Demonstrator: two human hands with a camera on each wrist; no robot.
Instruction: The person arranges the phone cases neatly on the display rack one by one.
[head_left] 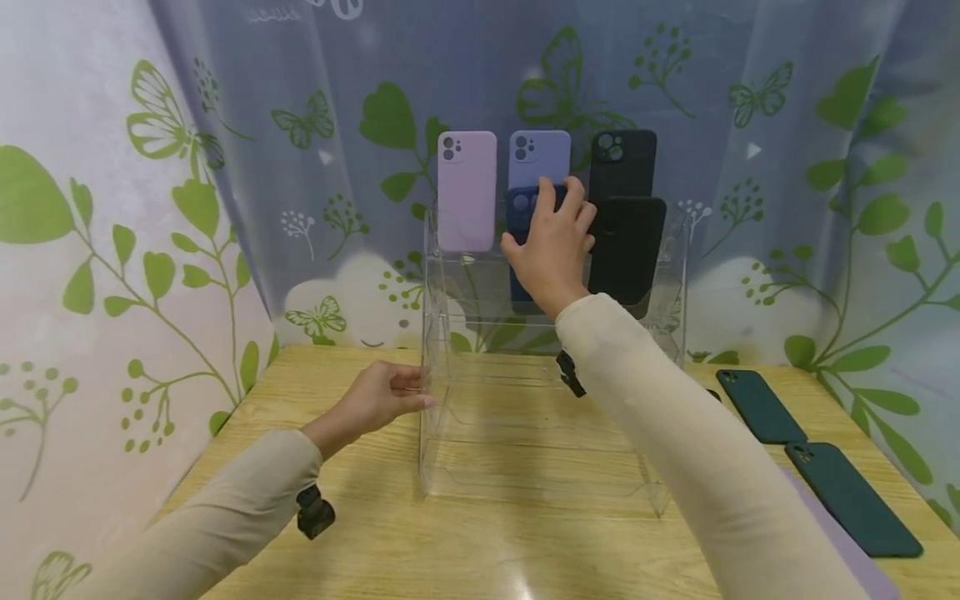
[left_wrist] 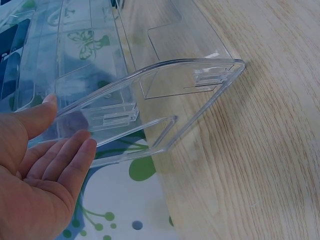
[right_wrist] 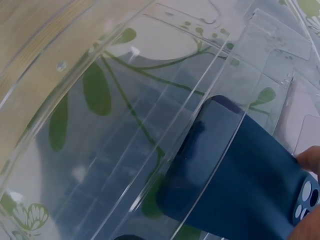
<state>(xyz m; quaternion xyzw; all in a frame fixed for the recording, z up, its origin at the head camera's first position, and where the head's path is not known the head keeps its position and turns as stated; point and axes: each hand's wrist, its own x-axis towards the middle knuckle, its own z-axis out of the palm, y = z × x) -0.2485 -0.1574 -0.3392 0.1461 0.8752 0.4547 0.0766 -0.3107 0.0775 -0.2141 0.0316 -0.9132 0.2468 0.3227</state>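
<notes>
My right hand (head_left: 553,246) grips a dark blue phone case (right_wrist: 235,175) by its upper sides, thumb on one edge and fingers on the other. The case's lower end sits behind the clear front lip of an upper tier of the acrylic display stand (head_left: 442,333). A lavender phone case (head_left: 555,154) stands behind it, partly covered. Low on the stand's left, my left hand (head_left: 371,398) holds the side panel, whose edge runs between thumb and fingers (left_wrist: 75,160) in the left wrist view.
A pink phone case (head_left: 468,196) stands left of the blue one. To the right are a black case (head_left: 626,250) and another black case (head_left: 637,158) behind it. Two dark green cases (head_left: 761,406) and a purple one (head_left: 836,533) lie on the wooden table (head_left: 360,517). A patterned curtain hangs behind.
</notes>
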